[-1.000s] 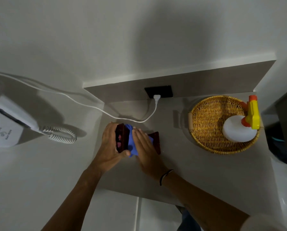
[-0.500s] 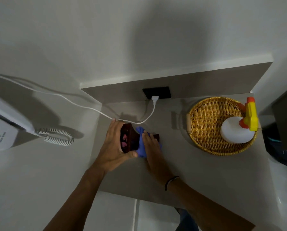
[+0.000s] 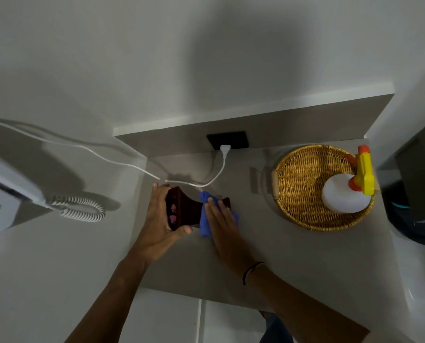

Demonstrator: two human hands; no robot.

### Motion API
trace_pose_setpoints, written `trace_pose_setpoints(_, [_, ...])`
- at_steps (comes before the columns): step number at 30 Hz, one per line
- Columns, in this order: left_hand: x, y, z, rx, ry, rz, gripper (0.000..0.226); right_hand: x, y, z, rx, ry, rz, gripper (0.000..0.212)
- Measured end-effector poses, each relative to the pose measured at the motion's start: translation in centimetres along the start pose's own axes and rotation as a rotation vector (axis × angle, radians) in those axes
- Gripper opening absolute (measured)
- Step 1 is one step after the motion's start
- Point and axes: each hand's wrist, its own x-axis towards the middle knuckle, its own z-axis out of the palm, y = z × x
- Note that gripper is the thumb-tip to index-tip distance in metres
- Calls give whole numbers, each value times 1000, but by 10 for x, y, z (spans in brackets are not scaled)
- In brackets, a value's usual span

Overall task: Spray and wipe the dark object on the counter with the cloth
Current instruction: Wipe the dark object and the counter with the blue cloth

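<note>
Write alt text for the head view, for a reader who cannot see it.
Seen from above, a left hand grips a dark object on a grey counter while the right hand presses a blue cloth against it. To the right, a spray bottle sits in a wicker basket.

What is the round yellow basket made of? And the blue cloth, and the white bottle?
The basket looks like woven wicker or rattan: golden strands criss-cross all over it. The blue cloth seems to be soft fabric, maybe microfibre, because it bunches and folds. The spray bottle looks like plastic, with a cloudy white matte body and a bright yellow and orange trigger.
</note>
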Motion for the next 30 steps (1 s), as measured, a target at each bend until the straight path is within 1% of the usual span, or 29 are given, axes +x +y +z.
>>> trace_pose_setpoints(1, [1, 0, -1, 5, 1, 17, 129, 3, -15, 0, 71, 33, -28, 73])
trace_pose_setpoints(3, [2, -1, -3, 28, 23, 68, 107, 12, -42, 1, 183, 103, -88, 73])
trace_pose_setpoints(4, [1, -1, -4, 38, 41, 82, 98, 15, -48, 2, 199, 133, -112, 75])
trace_pose_setpoints(6, [-1, -4, -3, 21, 59, 70, 92, 17, -40, 5, 126, 129, -164, 76])
trace_pose_setpoints(7, [-3, -6, -2, 9, 65, 60, 94, 15, -29, 5, 51, 98, -169, 76])
trace_pose_setpoints(9, [-5, -6, 1, -20, 64, 20, 107, 9, -2, 1, -76, 12, -116, 77])
trace_pose_setpoints(11, [-4, -2, 4, -16, 48, -42, 118, 3, 21, -4, -150, -48, -73, 72])
trace_pose_setpoints(14, [0, 13, 8, 33, 91, -82, 115, 3, 31, -12, -186, -76, -82, 66])
trace_pose_setpoints(17, [-6, 26, 15, 129, 193, -142, 110, 6, 32, -28, -99, -11, -40, 65])
trace_pose_setpoints(19, [-12, 29, 18, 262, 240, -226, 117, 1, 38, -42, 20, 33, 38, 65])
trace_pose_setpoints(21, [-17, 29, 20, 458, 252, -267, 120, -8, 47, -56, 103, 38, 91, 61])
trace_pose_setpoints(23, [-19, 30, 22, 577, 240, -288, 118, -14, 52, -65, 161, 24, 118, 63])
trace_pose_setpoints(25, [-18, 34, 26, 608, 249, -325, 114, -17, 53, -71, 195, 22, 124, 64])
trace_pose_setpoints(28, [-12, 44, 33, 583, 273, -376, 111, -21, 50, -73, 198, 6, 108, 61])
trace_pose_setpoints(30, [-5, 50, 37, 580, 264, -398, 116, -22, 49, -70, 213, 20, 88, 61])
